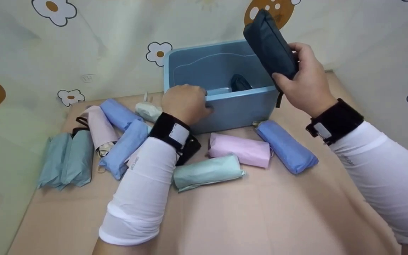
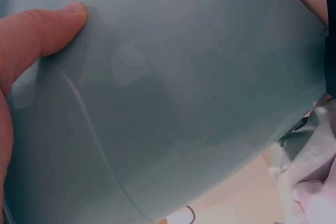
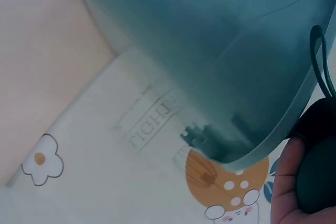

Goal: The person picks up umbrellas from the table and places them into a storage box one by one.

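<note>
My right hand (image 1: 310, 83) grips a dark navy folded umbrella (image 1: 269, 44) in its sleeve, held tilted above the right end of a blue plastic bin (image 1: 239, 110). A wrist loop (image 3: 321, 61) hangs from its end in the right wrist view. My left hand (image 1: 186, 102) holds the bin's near rim, its thumb (image 2: 60, 30) against the wall in the left wrist view. Inside the bin lies another dark umbrella (image 1: 239, 83), partly hidden by the near wall. In front of the bin are a pink umbrella (image 1: 241, 149), a mint umbrella (image 1: 207, 172) and a blue umbrella (image 1: 285, 147).
Left of the bin lie teal umbrellas (image 1: 78, 157), blue umbrellas (image 1: 126, 147), a pale pink umbrella (image 1: 99, 125) and a pale green umbrella (image 1: 149, 111). A black item (image 1: 190, 150) shows beside my left wrist. The beige tabletop (image 1: 225, 219) meets a patterned wall (image 1: 119, 46) behind.
</note>
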`<state>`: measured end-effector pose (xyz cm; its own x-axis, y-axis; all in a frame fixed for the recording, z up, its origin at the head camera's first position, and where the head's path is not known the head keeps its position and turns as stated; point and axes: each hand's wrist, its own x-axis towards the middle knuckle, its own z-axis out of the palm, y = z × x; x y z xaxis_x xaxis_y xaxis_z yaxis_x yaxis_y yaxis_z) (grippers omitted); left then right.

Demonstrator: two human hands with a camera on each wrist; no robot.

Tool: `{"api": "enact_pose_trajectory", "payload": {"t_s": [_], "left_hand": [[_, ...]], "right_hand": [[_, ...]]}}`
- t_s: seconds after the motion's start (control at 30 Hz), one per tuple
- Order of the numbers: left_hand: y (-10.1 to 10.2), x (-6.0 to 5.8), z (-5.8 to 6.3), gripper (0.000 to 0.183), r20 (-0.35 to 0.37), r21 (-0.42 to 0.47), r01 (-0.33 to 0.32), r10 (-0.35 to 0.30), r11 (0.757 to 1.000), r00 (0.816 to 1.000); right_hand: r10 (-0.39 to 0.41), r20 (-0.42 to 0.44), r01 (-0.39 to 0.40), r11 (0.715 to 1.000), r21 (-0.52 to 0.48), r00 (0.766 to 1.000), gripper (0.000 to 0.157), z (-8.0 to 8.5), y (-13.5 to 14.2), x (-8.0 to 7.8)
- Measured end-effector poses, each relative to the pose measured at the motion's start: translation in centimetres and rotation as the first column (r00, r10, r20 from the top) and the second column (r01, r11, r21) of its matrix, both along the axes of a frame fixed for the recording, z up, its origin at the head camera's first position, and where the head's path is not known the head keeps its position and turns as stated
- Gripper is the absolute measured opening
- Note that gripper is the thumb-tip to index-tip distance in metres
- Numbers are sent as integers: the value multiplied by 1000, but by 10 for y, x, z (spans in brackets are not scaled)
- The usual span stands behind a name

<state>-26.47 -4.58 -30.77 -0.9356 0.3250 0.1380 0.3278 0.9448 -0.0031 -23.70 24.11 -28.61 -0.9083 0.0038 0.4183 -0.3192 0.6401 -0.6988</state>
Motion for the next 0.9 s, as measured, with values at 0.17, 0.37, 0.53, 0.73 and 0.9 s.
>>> {"api": "enact_pose_trajectory", "payload": {"t_s": [0.17, 0.37, 0.53, 0.73, 0.9], "left_hand": [[-1, 0, 0, 30, -9, 6, -4, 4, 1000, 1000], [0, -1, 0, 30, 10, -1, -6, 6, 1000, 1000], [0, -1, 0, 30, -1, -3, -4, 4, 1000, 1000], [1, 0, 0, 33, 4, -4, 3, -3, 1000, 1000], [1, 0, 1, 32, 5, -7, -2, 2, 1000, 1000]], "right_hand": [[46, 29, -47, 998, 35, 999, 64, 0, -18, -10], [55, 86, -61, 996, 67, 995, 63, -1, -31, -20], [38, 119, -49, 995, 92, 992, 62, 0, -34, -29], [-10, 161, -19, 984, 178, 987, 58, -4, -30, -36], [-28, 203, -25, 967, 254, 979, 57, -5, -29, -40]]}}
